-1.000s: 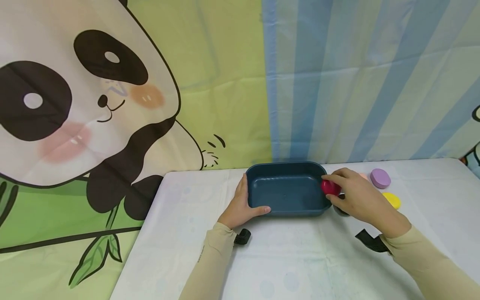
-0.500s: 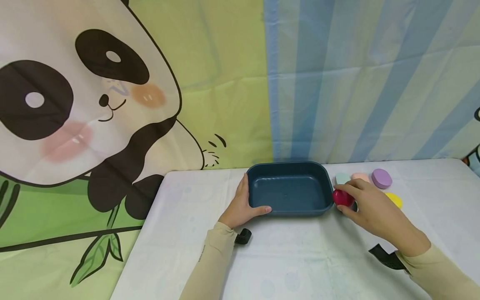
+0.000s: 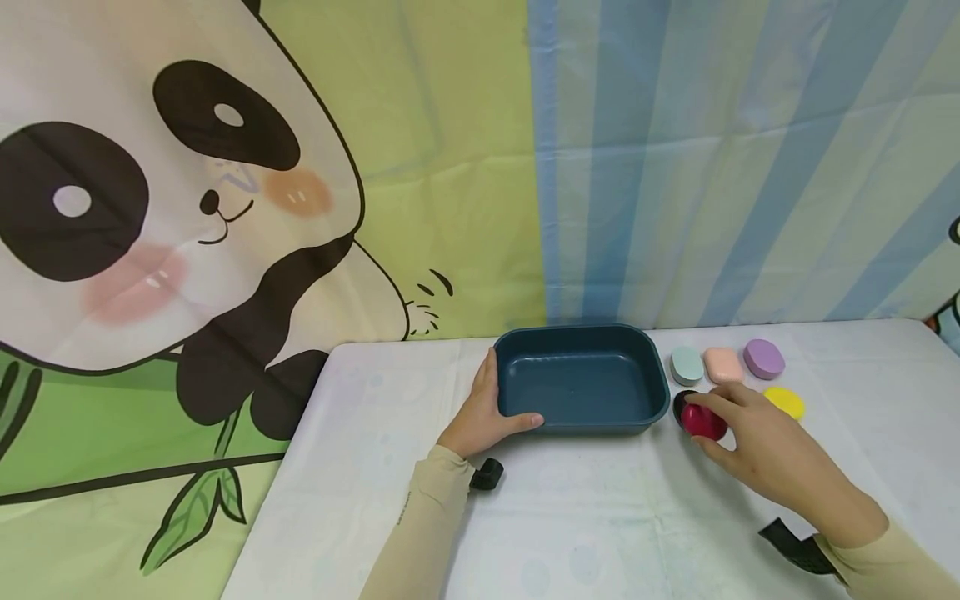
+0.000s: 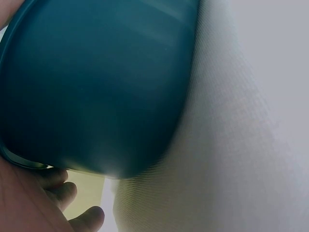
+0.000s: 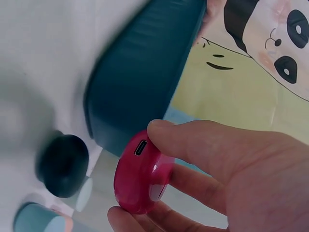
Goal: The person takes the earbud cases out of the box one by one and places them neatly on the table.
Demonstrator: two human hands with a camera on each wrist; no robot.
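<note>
A dark teal rectangular tray (image 3: 581,422) stands on the table, its inside bare. Straight fingers of my left hand (image 3: 480,417) lie along its left end, the thumb along the near rim; in the left wrist view the tray's wall (image 4: 96,87) hides much of the hand. My right hand (image 3: 765,442) pinches a glossy red round case (image 5: 140,176) with a charging port in its side, between thumb and fingers. It is to the right of the tray, overlapping a black round object (image 3: 681,406) in the head view.
Behind the right hand lie a pale mint round piece (image 3: 686,365), a peach squarish piece (image 3: 723,365), a purple round piece (image 3: 763,358) and a yellow one (image 3: 785,402). The white table (image 3: 570,517) ends against a hanging panda-print cloth (image 3: 450,167).
My right hand has drawn the red case from the tray's right rim rightward and toward me, uncovering the mint and peach pieces. My left hand and the tray have stayed put.
</note>
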